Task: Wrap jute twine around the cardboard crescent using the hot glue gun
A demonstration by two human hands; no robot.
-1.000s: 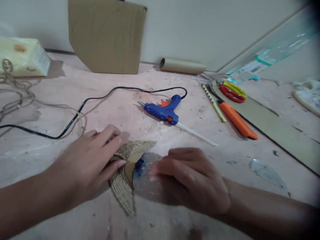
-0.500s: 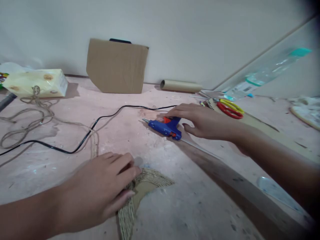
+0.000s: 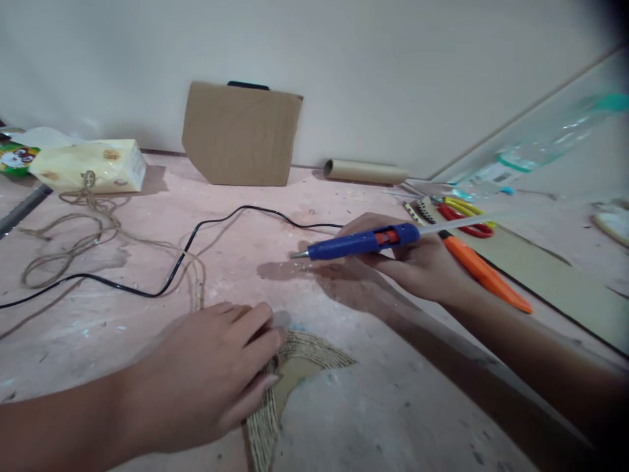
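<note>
Two bare hands are here with one rope-covered piece (image 3: 319, 347) and one blue glue gun (image 3: 363, 244): the left hand (image 3: 206, 370) lies bent over the piece on the table (image 3: 393, 406), hiding some of it, and I can't tell if it pinches it, while the right hand (image 3: 417, 272) grips the gun. Half a second ago the gun lay on the table, but now it is up in the air. Around them are one black cord (image 3: 113, 285) with loose string (image 3: 73, 246) crossing it, one cardboard sheet (image 3: 246, 134), one tube (image 3: 368, 172), one orange cutter (image 3: 486, 272) and one bottle (image 3: 531, 154).
</note>
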